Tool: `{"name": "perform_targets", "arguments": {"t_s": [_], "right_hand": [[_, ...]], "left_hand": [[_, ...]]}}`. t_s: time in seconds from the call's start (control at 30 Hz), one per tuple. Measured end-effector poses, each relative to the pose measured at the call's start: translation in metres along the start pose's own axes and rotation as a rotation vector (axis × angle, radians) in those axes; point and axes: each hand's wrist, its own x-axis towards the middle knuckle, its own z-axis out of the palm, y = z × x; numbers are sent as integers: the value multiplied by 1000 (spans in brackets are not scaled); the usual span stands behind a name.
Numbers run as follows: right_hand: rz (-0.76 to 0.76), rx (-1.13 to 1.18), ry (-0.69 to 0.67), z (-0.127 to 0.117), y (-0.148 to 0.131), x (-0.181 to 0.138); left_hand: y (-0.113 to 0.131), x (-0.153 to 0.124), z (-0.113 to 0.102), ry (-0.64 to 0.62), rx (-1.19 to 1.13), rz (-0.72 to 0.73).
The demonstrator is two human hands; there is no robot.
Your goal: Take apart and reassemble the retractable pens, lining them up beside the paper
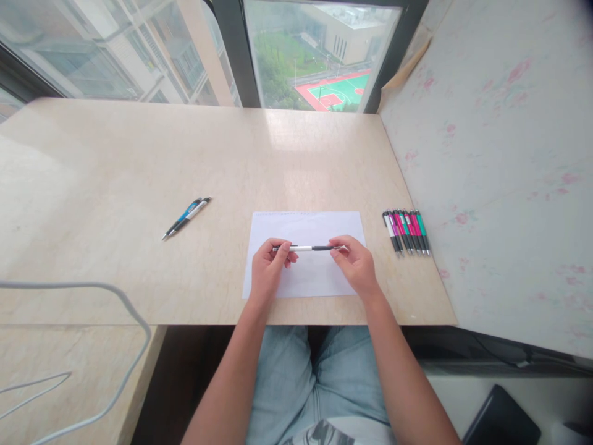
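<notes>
A black-and-white pen (303, 248) is held level between my two hands, over a sheet of white paper (308, 281). My left hand (270, 262) pinches its left end between thumb and fingers. At the right, dark end, my right hand (356, 262) grips it near the tip, which the fingers partly cover. To the left of the paper lie two pens side by side, a blue-and-black pen (182, 218) and a silver-and-black pen (191, 216). On the right, a row of several pens (406, 232) in white, purple, pink and green lies close together.
The pale table (319, 161) runs back to a window (319, 55). A flower-patterned wall (500, 173) borders the table's right side. Grey cable (115, 290) loops across the lower left. A dark flat object (503, 420) sits at the lower right, below table height.
</notes>
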Motion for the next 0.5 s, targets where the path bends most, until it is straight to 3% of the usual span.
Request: {"name": "perform_targets", "arguments": {"t_s": [0.23, 0.5], "right_hand": [[156, -12, 1, -1, -1, 0], [153, 57, 72, 2, -1, -1]], "left_hand": [[0, 1, 0, -13, 2, 7], [-4, 1, -2, -1, -13, 8]]}}
